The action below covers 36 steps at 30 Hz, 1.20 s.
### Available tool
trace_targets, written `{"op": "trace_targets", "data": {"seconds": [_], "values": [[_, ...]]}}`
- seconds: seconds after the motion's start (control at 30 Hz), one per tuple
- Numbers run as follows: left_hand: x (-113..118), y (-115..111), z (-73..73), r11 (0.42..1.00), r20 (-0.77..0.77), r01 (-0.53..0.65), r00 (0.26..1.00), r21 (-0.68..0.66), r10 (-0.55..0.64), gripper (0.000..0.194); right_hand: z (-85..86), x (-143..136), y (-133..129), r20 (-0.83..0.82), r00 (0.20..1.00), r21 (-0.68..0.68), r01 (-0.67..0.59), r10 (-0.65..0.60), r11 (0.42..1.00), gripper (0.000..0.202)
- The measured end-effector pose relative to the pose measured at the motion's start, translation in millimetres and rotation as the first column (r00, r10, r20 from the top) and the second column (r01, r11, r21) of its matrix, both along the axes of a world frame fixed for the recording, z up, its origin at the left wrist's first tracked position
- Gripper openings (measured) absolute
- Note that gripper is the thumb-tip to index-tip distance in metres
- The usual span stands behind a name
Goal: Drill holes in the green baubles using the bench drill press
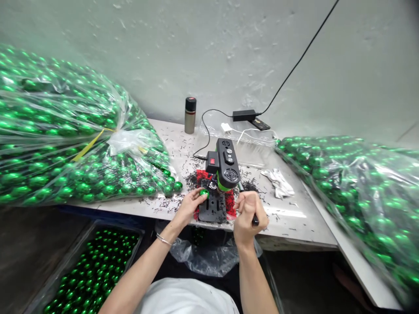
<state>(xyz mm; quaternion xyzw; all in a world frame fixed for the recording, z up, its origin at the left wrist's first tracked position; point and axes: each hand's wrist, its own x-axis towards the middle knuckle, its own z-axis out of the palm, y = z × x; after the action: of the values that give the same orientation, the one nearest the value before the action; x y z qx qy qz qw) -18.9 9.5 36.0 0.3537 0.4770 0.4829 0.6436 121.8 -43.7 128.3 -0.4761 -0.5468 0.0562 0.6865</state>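
Note:
My left hand (pixel 191 204) pinches a shiny green ball (pixel 204 192) at the left side of the small black machine (pixel 228 163). The ball is low down, beside the machine's head and over its slotted metal base (pixel 212 211). On the right, my right hand (pixel 251 212) is wrapped round the black lever handle (pixel 255 220), whose metal rod runs up to the machine. Red material (pixel 231 203) shows on both sides of the base, with black scraps scattered around it.
Large clear bags of green balls stand left (pixel 49 144) and right (pixel 353 183). Behind the machine are a bottle (pixel 190 115), a power adapter (pixel 244 115) and cables. A white glove (pixel 279 183) lies right. A bin of balls (pixel 94 266) is below left.

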Motion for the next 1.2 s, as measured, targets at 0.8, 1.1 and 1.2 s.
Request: {"op": "trace_targets", "data": {"seconds": [0.8,1.1,1.2], "values": [[17.5,-10.9,-22.5,0.797,-0.676,0.326,0.724,0.507,0.134,0.032,-71.9,10.1,-5.2,0.223,0.974,0.147,-0.075,0.041,0.986,0.031],[19.0,-11.0,-25.8,0.803,-0.685,0.318,0.714,0.504,0.147,0.031,-89.8,6.0,1.8,0.164,0.986,0.203,-0.06,0.027,0.977,0.035],[18.9,-11.5,-25.7,0.797,-0.684,0.322,0.714,0.511,0.15,0.031,-94.3,7.5,3.0,0.17,0.985,0.2,-0.064,0.03,0.978,0.035]]}}
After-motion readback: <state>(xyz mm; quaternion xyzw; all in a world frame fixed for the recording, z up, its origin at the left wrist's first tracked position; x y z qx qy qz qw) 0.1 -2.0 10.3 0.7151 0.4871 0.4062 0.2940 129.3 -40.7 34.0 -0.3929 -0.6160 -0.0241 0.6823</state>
